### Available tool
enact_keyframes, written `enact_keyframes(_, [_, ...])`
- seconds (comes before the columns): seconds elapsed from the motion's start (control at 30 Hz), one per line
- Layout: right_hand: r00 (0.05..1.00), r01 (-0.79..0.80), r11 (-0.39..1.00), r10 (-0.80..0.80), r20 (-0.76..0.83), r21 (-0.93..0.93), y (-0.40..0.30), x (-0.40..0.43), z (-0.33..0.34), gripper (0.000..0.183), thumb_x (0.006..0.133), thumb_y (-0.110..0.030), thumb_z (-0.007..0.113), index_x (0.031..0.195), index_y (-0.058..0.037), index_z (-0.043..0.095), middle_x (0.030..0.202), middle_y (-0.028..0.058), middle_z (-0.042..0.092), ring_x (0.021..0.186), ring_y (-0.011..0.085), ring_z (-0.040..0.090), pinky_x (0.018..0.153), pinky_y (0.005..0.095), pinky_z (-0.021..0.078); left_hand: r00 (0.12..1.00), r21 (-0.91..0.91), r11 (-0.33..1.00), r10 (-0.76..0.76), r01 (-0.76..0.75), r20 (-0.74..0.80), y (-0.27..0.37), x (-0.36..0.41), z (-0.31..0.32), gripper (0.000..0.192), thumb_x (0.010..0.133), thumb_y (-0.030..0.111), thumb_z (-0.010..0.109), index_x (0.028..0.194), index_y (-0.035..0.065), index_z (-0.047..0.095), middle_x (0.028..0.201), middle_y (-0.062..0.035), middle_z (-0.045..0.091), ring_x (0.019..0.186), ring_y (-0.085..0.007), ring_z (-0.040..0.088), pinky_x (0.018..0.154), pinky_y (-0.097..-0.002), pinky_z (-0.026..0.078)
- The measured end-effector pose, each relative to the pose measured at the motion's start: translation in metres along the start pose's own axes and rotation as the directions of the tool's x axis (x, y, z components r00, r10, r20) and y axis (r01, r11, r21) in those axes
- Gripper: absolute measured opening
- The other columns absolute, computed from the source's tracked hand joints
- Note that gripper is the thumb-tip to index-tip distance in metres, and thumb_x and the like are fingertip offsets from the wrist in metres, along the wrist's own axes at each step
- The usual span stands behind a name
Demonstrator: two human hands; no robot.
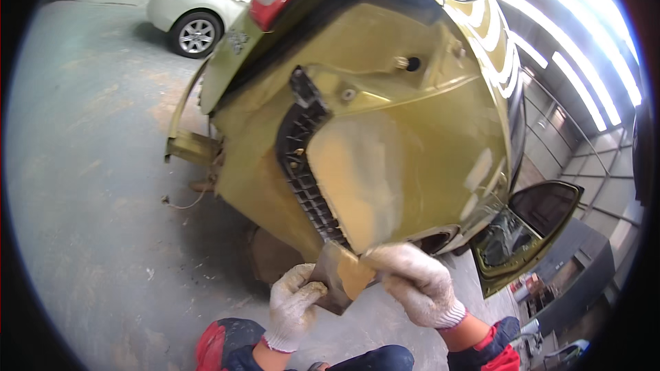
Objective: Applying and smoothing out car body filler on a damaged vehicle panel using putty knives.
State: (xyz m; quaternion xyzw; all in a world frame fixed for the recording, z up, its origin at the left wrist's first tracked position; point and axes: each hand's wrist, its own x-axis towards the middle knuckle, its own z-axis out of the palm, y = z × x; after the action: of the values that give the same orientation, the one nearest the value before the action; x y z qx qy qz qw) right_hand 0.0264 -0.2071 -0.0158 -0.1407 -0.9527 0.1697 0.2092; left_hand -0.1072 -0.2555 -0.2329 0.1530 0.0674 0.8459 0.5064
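My left hand (296,301), in a soiled white knit glove, grips a flat metal plate (330,288) with tan body filler (353,273) on it. My right hand (420,283), gloved alike, is closed near the plate's upper right edge, its fingers at the filler; whether it holds a spreader is hidden. Just above both hands is the rear corner of a green-gold car body (438,139). Tan filler (345,175) covers part of its panel, beside a black plastic bumper bracket (304,165).
An open car door (526,237) juts out at the right. A bent metal part (193,147) and a dangling wire (188,206) stick out at the car's left. A white car (206,0) stands on the grey floor (93,165) farther back.
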Motion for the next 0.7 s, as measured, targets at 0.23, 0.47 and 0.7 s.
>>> enact_keyframes(0.23, [0.832,-0.389,0.908,0.419,-0.364,0.156,-0.020,0.042,-0.010,0.014,0.103,-0.002,0.068,0.112,0.0022,0.078,0.090,0.0032,0.074,0.081,0.0117,0.069,0.074,0.0292,0.0556,0.982,-0.202,0.962,0.187,-0.186,-0.015,0.036,-0.004,-0.004,0.041,0.093,0.000,0.063,0.134,-0.0032,0.065,0.123,-0.0141,0.077,0.112,-0.0256,0.075,0.104,-0.0400,0.060])
enact_keyframes(0.47, [0.851,-0.174,0.951,0.276,-0.446,0.257,-0.018,0.130,-0.009,0.029,0.108,-0.022,0.072,0.109,0.0061,0.079,0.088,-0.0037,0.072,0.076,0.0036,0.058,0.067,0.0251,0.0507,0.945,-0.217,0.920,0.315,-0.326,-0.087,0.053,-0.004,-0.010,0.049,0.092,-0.001,0.062,0.140,-0.0020,0.063,0.131,-0.0146,0.075,0.122,-0.0295,0.073,0.112,-0.0459,0.058])
enact_keyframes(0.7, [0.835,-0.339,0.891,0.433,-0.339,0.303,-0.024,0.148,0.012,0.025,0.107,-0.020,0.073,0.107,0.0038,0.079,0.088,-0.0015,0.072,0.075,0.0056,0.062,0.066,0.0254,0.0512,0.934,-0.240,0.903,0.339,-0.356,-0.109,0.057,-0.005,-0.019,0.050,0.092,0.000,0.062,0.142,-0.0032,0.062,0.133,-0.0157,0.073,0.124,-0.0297,0.072,0.112,-0.0460,0.058])
